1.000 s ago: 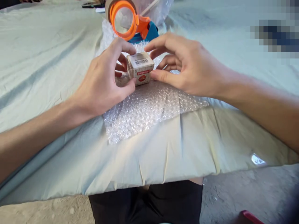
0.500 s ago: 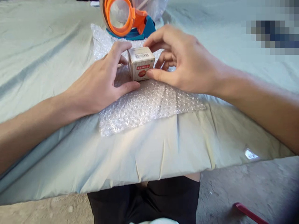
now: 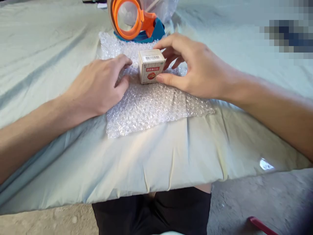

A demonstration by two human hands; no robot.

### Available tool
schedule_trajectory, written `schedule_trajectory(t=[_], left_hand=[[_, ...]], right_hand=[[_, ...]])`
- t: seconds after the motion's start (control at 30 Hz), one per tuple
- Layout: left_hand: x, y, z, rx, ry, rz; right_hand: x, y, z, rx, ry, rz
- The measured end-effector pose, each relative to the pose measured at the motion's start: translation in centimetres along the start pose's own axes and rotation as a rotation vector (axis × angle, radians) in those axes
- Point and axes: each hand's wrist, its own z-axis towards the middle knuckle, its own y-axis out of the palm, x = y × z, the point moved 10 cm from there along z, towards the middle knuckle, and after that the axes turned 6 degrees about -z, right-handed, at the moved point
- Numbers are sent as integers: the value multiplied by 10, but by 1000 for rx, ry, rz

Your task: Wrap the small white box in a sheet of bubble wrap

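Right hand point(image 3: 192, 67) gripping a small box point(image 3: 151, 67); left hand point(image 3: 106, 81) empty, half-curled, clear of the box; bubble wrap point(image 3: 149, 104) beneath both hands; tape dispenser point(image 3: 148, 24) beyond them.

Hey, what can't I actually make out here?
All in the head view:
- Small box: its back faces away from the camera; its finest print is too small to read.
- Right hand: some fingertips are hidden behind the box.
- Tape dispenser: top cut off by the upper edge.
- Red object: cut off by the lower edge.
- Dark shape: blurred by pixelation.
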Motion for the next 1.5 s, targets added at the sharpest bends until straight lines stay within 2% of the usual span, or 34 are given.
schedule_trajectory(t=[0.27, 0.4, 0.53, 0.67, 0.77, 0.9, 1.07, 1.17, 1.27, 1.37, 1.43, 1.5], left_hand=[[-8, 7, 2, -59, -48, 20], [-9, -2, -2, -8, -128, 88], [-2, -10, -5, 35, -133, 96], [-2, -8, -3, 44, -119, 87], [1, -8, -1, 98, -25, -6], [8, -21, -6, 259, 168, -183], [-4, -35, -6, 422, 109, -423], [-13, -34, -3, 445, 34, -547], [-14, -28, -1, 399, 7, -498], [-13, -23, -1, 329, 13, -326], [-14, -23, -1, 322, 13, -226], [-16, -25, -1, 335, 18, -191]], right_hand=[[2, 2, 0, -7, 5, 26], [3, 3, 2, -20, -21, 35], [-1, 2, 1, -31, -30, 69], [-2, 2, 0, -44, -26, 68], [-3, 1, 0, -37, -45, 52], [-1, -8, 3, 18, 7, -18], [22, -33, 4, 161, 206, -222], [45, -37, 3, 158, 196, -316], [66, -37, 1, 132, 71, -432], [88, -34, -1, 75, 32, -441], [90, -33, 0, 45, 6, -366], [82, -30, 2, 16, -10, -243]])
